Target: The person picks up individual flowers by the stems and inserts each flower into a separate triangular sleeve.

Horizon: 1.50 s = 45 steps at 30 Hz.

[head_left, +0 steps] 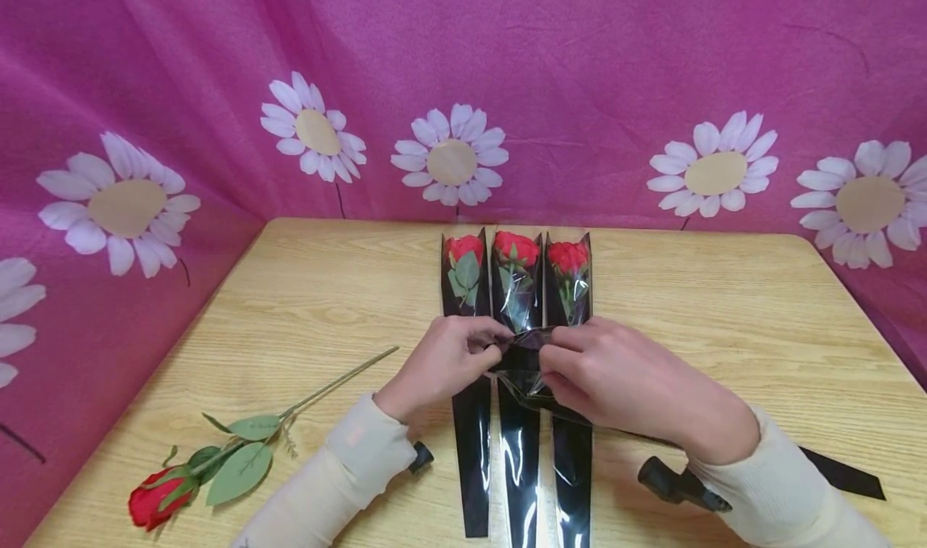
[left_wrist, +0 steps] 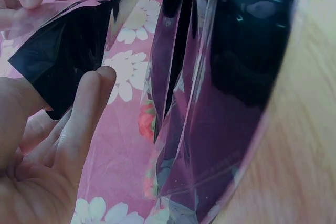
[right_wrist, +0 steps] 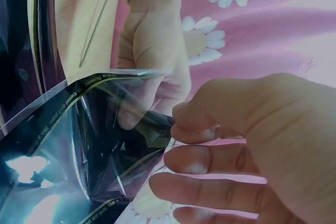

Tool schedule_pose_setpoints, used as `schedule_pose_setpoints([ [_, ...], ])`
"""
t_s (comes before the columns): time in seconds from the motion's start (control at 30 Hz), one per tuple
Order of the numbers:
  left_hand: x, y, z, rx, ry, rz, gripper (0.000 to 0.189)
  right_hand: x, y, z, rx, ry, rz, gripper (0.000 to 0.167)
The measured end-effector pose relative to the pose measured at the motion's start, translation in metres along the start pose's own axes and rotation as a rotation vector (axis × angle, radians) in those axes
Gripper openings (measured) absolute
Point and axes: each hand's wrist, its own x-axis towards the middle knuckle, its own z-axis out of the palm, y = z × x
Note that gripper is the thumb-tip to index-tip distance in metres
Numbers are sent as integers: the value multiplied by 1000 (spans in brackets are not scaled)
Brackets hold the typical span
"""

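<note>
My left hand [head_left: 449, 363] and right hand [head_left: 615, 375] meet over the middle of the table, at the mouth of a clear-and-black flower sleeve [head_left: 532, 387]. The left thumb and fingers pinch one side of its mouth; in the left wrist view a black corner [left_wrist: 63, 56] shows between them. On the other side, the right thumb and forefinger pinch the film edge, the other fingers spread out in the right wrist view. Printed gold lettering runs along the sleeve's border [right_wrist: 58, 111]. Its narrow black tail [head_left: 843, 475] reaches out right, beneath the right forearm.
Under the hands lie three wrapped red roses side by side: left [head_left: 472, 451], middle [head_left: 518, 459] and right [head_left: 572, 475]. A bare rose [head_left: 239, 451] with green leaves lies at the left, stem pointing to the hands. Behind the wooden table [head_left: 348, 274] hangs a pink daisy cloth [head_left: 579, 89].
</note>
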Motion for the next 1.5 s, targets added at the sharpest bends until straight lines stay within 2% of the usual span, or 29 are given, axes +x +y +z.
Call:
schedule_pose_setpoints([
  [0.27, 0, 3, 4, 17, -45, 64, 20, 3, -2, 3, 3, -57, -4, 15],
  [0.43, -2, 7, 4, 25, -93, 40, 30, 3, -3, 6, -3, -60, -4, 16],
  [0.57, -2, 9, 5, 72, -124, 29, 38, 4, -3, 9, -11, -41, -23, 14],
  [0.67, -2, 10, 5, 97, -145, 39, 34, 4, -3, 10, -14, -47, -19, 14],
  [0.83, -2, 10, 6, 124, -159, 69, 16, 4, -4, 10, -4, -77, 1, 15],
  [1.0, -3, 10, 7, 131, -165, 71, 14, 4, -4, 9, 10, -92, 14, 15],
  [1.17, -3, 9, 8, 130, -159, 58, 19, 3, -4, 7, 16, -77, 14, 16],
  [1.33, -3, 9, 9, 142, -156, 45, 23, 2, -1, 4, 20, -27, -18, 17],
  [1.5, -4, 9, 8, 161, -126, 71, 17, 0, 2, 1, 31, 36, -37, 22],
])
